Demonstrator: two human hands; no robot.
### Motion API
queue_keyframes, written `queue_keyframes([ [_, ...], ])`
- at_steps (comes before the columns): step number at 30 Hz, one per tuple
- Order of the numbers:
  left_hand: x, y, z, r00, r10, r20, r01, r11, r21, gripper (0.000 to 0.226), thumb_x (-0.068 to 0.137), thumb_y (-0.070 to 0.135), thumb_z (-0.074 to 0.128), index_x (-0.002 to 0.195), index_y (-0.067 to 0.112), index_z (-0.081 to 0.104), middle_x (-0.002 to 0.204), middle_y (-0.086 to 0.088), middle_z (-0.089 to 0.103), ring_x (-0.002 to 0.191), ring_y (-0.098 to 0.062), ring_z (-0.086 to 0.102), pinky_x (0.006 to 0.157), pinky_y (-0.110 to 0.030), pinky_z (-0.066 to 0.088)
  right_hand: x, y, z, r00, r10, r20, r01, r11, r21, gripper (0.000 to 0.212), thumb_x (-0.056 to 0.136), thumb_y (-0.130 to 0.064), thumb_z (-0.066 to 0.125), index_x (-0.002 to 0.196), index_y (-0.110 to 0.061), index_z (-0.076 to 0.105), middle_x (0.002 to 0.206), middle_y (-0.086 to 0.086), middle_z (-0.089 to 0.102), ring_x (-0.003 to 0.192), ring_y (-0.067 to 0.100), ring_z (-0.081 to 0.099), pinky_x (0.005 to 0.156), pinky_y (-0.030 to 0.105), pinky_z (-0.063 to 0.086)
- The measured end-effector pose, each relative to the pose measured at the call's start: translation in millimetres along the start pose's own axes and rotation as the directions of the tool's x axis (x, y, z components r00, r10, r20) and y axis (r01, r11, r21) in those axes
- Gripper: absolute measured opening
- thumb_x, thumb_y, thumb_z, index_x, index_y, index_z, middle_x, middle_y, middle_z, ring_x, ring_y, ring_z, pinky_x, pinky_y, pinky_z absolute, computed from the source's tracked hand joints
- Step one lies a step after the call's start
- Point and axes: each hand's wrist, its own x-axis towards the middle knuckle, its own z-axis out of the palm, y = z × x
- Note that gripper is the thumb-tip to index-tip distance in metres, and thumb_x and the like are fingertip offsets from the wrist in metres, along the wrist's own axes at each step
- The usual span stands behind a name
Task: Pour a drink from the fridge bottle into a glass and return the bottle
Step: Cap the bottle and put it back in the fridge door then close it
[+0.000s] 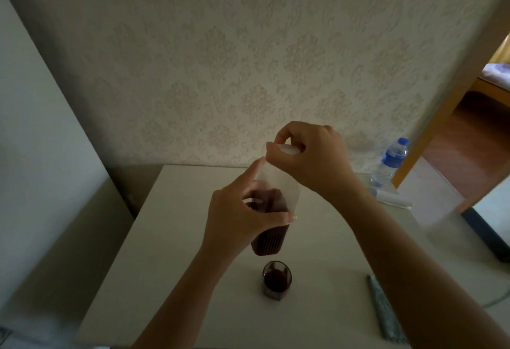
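A clear ribbed bottle (271,238) about half full of dark red drink stands upright on the pale table (171,238). My left hand (242,219) is wrapped around its middle. My right hand (309,155) hovers over the bottle's open top and pinches a white cap (287,149) between thumb and fingers, just above the rim. In front of the bottle, nearer to me, stands a small glass (276,282) holding dark red drink.
A water bottle with a blue label (390,162) stands at the table's back right by the wall, a white object (393,198) lying beside it. A dark patterned flat object (385,311) lies at the front right. An open doorway (474,128) is on the right.
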Motion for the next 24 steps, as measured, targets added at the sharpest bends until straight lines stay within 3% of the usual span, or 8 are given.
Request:
queue_keyframes([
  [2, 1.4, -0.5, -3.2, 1.000, -0.001, -0.004, 0.001, 1.000, 0.013, 0.094, 0.052, 0.051, 0.082, 0.136, 0.036, 0.043, 0.095, 0.014, 0.071, 0.089, 0.001, 0.066, 0.076, -0.024, 0.058, 2.1, 1.7, -4.7, 0.998, -0.054, 0.038, 0.054, 0.999, -0.004, 0.030, 0.072, -0.056, 0.049, 0.074, -0.027, 0.056, 0.044, -0.011, 0.041, 0.039, 0.006, 0.037, 0.048, 0.019, 0.033],
  [6, 4.1, -0.6, -14.6, 0.990, -0.015, 0.142, 0.023, 0.998, -0.056, 0.092, 0.051, 0.041, 0.086, 0.119, 0.063, 0.029, 0.097, 0.016, 0.071, 0.094, 0.003, 0.065, 0.084, -0.025, 0.056, 6.1, 9.0, -16.9, 0.937, -0.237, 0.257, 0.238, 0.971, 0.030, 0.027, 0.076, -0.051, 0.046, 0.076, -0.025, 0.053, 0.049, -0.008, 0.043, 0.042, 0.008, 0.037, 0.047, 0.018, 0.032],
  [9, 0.8, 1.0, -12.8, 0.995, 0.011, 0.102, -0.003, 0.997, -0.074, 0.090, 0.050, 0.043, 0.086, 0.115, 0.072, 0.030, 0.097, 0.019, 0.069, 0.092, 0.000, 0.066, 0.081, -0.023, 0.056, 4.8, 3.7, -12.7, 0.948, -0.255, 0.191, 0.259, 0.966, 0.007, 0.022, 0.074, -0.044, 0.047, 0.071, -0.024, 0.053, 0.046, -0.010, 0.040, 0.040, 0.008, 0.035, 0.046, 0.017, 0.032],
  [13, -4.8, 1.4, -7.0, 0.997, 0.064, 0.049, -0.063, 0.998, -0.029, 0.090, 0.056, 0.042, 0.085, 0.128, 0.056, 0.033, 0.088, 0.008, 0.072, 0.086, -0.010, 0.068, 0.074, -0.024, 0.057, 4.8, -5.0, -5.7, 0.976, -0.189, 0.113, 0.193, 0.981, -0.024, 0.017, 0.076, -0.039, 0.054, 0.066, -0.026, 0.050, 0.044, -0.010, 0.040, 0.039, 0.006, 0.035, 0.046, 0.017, 0.030],
  [18, -10.2, -0.2, -5.4, 0.992, 0.071, -0.101, -0.059, 0.991, 0.117, 0.093, 0.055, 0.058, 0.077, 0.137, 0.031, 0.042, 0.084, 0.012, 0.068, 0.075, -0.004, 0.067, 0.068, -0.024, 0.058, 1.9, -14.0, 0.6, 0.999, -0.027, 0.035, 0.030, 0.995, -0.097, 0.017, 0.077, -0.033, 0.059, 0.065, -0.023, 0.052, 0.043, -0.010, 0.040, 0.039, 0.007, 0.037, 0.047, 0.020, 0.030],
  [24, -14.0, 1.1, -6.0, 0.985, 0.062, -0.161, -0.032, 0.983, 0.182, 0.097, 0.056, 0.064, 0.073, 0.139, 0.026, 0.041, 0.085, 0.011, 0.068, 0.075, -0.004, 0.066, 0.069, -0.026, 0.058, 3.3, -24.7, 2.4, 1.000, 0.014, 0.006, -0.014, 0.992, -0.129, 0.018, 0.078, -0.037, 0.056, 0.067, -0.023, 0.053, 0.043, -0.009, 0.041, 0.039, 0.008, 0.038, 0.047, 0.021, 0.032],
])
